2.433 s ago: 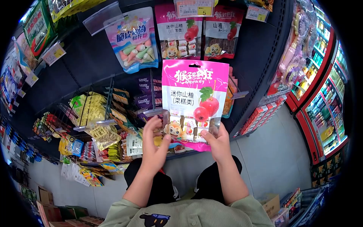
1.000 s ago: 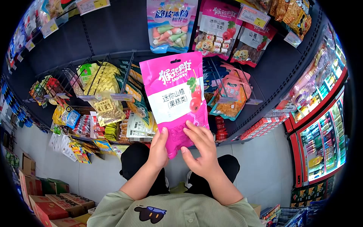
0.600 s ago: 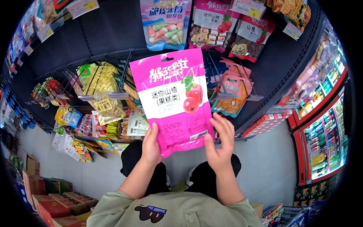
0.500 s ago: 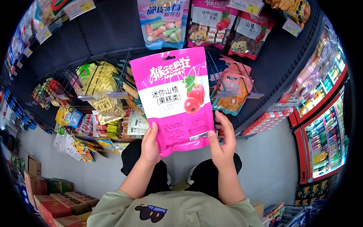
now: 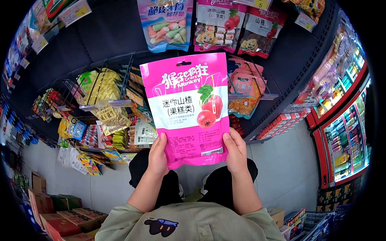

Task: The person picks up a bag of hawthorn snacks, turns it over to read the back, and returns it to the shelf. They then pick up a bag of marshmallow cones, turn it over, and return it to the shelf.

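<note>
A pink and white snack bag [image 5: 183, 104] with hawthorn fruit printed on it is held upright in front of me, its printed back facing me. My left hand [image 5: 159, 156] grips its lower left edge, thumb on the near side and fingers behind. At the lower right edge, my right hand [image 5: 236, 152] pinches it the same way. The fingers behind the bag are mostly hidden. Just beyond its top hang a matching pink hawthorn bag [image 5: 217, 32], a blue marshmallow bag [image 5: 165, 26] and a dark red hawthorn bag [image 5: 261, 32].
A dark shelf rack [image 5: 108, 36] curves around the front, with yellow snack bags [image 5: 106, 86] on hooks at left and orange bags [image 5: 245, 90] at right. Cardboard boxes [image 5: 66, 219] stand at lower left. A red-framed fridge [image 5: 321, 160] is at the right.
My right hand has closed onto the bag's right edge, where its fingers were spread before. The bag has shifted slightly right and straightened. The shelf view has moved a little left.
</note>
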A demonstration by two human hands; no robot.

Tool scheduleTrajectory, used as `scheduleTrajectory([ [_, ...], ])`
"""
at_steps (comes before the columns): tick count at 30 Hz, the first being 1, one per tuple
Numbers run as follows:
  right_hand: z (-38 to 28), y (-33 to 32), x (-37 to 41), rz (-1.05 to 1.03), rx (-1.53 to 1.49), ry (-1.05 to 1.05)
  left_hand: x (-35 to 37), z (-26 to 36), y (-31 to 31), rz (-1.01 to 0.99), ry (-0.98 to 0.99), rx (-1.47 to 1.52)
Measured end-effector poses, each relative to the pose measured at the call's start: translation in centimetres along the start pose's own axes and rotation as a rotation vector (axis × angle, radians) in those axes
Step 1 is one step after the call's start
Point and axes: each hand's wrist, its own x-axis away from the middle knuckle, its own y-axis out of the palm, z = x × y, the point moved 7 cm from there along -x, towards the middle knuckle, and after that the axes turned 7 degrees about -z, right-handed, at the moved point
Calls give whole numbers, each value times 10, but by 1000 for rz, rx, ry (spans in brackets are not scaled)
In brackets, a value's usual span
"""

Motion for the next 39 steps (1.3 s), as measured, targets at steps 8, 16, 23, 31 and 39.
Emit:
scheduleTrajectory([
  [8,10,14,-4,-15,-35,88,4,12,-8,-6,-3,36],
  [16,16,29,-9,-23,-42,94,5,18,-24,-28,-3,73],
  [23,19,37,-12,-18,-45,112,6,21,-29,-25,-3,91],
  [31,18,37,-12,-27,-42,113,7,22,-27,-26,0,90],
  [39,12,27,-9,-27,-64,81,4,16,-16,-54,-18,61],
])
